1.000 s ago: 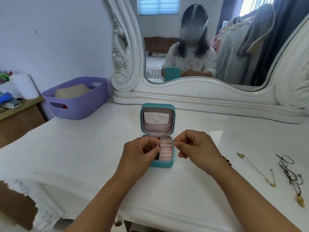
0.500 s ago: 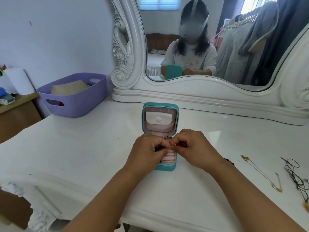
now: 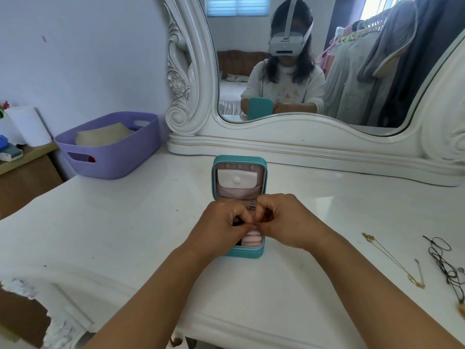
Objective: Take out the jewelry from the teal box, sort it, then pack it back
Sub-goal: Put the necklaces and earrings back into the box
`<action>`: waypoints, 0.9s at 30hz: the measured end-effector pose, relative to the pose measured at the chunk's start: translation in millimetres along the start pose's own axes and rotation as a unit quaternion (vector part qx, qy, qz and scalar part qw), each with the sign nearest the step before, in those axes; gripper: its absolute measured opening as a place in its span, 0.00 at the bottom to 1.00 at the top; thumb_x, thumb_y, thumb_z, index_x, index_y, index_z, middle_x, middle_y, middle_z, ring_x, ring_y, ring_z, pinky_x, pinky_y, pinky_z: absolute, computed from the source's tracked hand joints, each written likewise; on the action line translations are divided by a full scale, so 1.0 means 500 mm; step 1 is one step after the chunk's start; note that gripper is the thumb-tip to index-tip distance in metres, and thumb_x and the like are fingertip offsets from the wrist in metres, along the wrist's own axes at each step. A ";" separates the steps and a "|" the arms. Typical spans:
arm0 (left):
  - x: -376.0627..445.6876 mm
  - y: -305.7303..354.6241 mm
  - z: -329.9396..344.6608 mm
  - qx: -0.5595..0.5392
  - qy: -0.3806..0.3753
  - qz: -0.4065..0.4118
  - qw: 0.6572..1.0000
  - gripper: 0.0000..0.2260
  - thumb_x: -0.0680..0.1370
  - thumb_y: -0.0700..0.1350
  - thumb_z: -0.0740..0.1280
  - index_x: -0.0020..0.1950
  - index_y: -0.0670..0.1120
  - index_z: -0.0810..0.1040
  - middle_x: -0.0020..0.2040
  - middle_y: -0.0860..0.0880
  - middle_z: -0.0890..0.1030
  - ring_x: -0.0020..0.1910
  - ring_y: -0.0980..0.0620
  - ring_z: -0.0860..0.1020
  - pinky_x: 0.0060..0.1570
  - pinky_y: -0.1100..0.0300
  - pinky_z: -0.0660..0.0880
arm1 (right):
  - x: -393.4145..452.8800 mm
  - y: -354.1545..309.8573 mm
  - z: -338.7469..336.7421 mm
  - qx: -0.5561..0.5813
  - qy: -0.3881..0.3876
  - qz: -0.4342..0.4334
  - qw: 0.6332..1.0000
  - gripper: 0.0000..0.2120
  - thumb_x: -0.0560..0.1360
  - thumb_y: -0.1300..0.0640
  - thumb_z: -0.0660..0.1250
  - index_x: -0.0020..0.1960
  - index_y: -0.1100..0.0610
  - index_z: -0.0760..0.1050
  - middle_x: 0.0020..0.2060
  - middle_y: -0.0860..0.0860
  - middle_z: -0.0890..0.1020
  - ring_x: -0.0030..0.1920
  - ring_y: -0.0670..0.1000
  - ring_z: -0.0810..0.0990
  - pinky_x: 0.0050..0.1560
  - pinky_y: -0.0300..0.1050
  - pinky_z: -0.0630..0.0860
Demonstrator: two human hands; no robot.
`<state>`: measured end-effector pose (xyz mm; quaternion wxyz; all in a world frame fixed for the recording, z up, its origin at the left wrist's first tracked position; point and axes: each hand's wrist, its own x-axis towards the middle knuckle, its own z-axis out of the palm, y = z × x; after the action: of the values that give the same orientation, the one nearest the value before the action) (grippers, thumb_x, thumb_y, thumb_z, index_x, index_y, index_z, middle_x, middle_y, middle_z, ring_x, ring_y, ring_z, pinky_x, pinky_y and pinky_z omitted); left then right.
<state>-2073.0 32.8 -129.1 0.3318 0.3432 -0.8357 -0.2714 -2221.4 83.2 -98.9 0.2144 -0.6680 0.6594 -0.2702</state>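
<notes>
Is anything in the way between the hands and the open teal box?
Nothing visible. The left hand and right hand meet fingertip to fingertip right over the open teal box, pinching something too small to identify.

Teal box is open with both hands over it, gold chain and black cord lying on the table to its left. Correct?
Not quite. The head view shows the gold chain and black cord lying on the table to the right of the teal box, not the left. The rest holds: the box is open, and the left hand and right hand are both over it, fingertips together.
</notes>
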 end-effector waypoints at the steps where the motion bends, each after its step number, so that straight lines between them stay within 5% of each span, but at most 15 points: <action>1: 0.000 -0.002 -0.002 -0.009 -0.009 0.003 1.000 0.03 0.68 0.39 0.73 0.36 0.46 0.82 0.33 0.57 0.78 0.35 0.60 0.77 0.36 0.70 0.73 | 0.003 -0.001 0.000 0.001 -0.004 0.005 1.000 0.08 0.67 0.66 0.71 0.35 0.56 0.75 0.33 0.47 0.79 0.36 0.47 0.77 0.37 0.39 0.75; 8: -0.010 -0.030 -0.003 -0.026 -0.011 0.017 0.999 0.07 0.67 0.45 0.69 0.43 0.49 0.85 0.44 0.56 0.78 0.49 0.59 0.74 0.48 0.72 0.69 | 0.010 0.001 0.002 0.041 -0.012 0.037 0.998 0.07 0.66 0.66 0.71 0.37 0.56 0.77 0.35 0.47 0.80 0.36 0.45 0.77 0.38 0.36 0.76; 19: -0.021 -0.044 0.005 -0.036 0.024 0.013 0.999 0.07 0.67 0.46 0.68 0.41 0.50 0.85 0.43 0.59 0.79 0.50 0.60 0.74 0.48 0.76 0.67 | -0.001 -0.011 0.020 -0.035 0.013 -0.021 0.999 0.04 0.70 0.65 0.67 0.39 0.59 0.79 0.34 0.48 0.78 0.35 0.44 0.76 0.40 0.41 0.76; 24: -0.025 -0.045 0.000 -0.038 0.014 0.036 0.999 0.11 0.65 0.54 0.68 0.42 0.52 0.84 0.43 0.61 0.78 0.51 0.60 0.74 0.48 0.76 0.67 | -0.007 0.004 0.019 0.012 0.023 -0.039 0.999 0.07 0.70 0.66 0.68 0.43 0.58 0.83 0.32 0.39 0.77 0.34 0.35 0.77 0.38 0.26 0.72; 27: -0.026 -0.045 0.000 -0.039 0.009 0.042 0.998 0.12 0.66 0.54 0.67 0.43 0.51 0.84 0.44 0.60 0.78 0.51 0.61 0.73 0.49 0.75 0.66 | -0.007 0.005 0.026 0.019 0.044 -0.040 0.998 0.07 0.69 0.68 0.67 0.42 0.59 0.82 0.32 0.41 0.77 0.33 0.39 0.77 0.39 0.32 0.74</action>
<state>-2057.1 28.6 -149.4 0.3638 0.2973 -0.8349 -0.2868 -2214.8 85.9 -111.0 0.1873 -0.6774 0.6352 -0.3203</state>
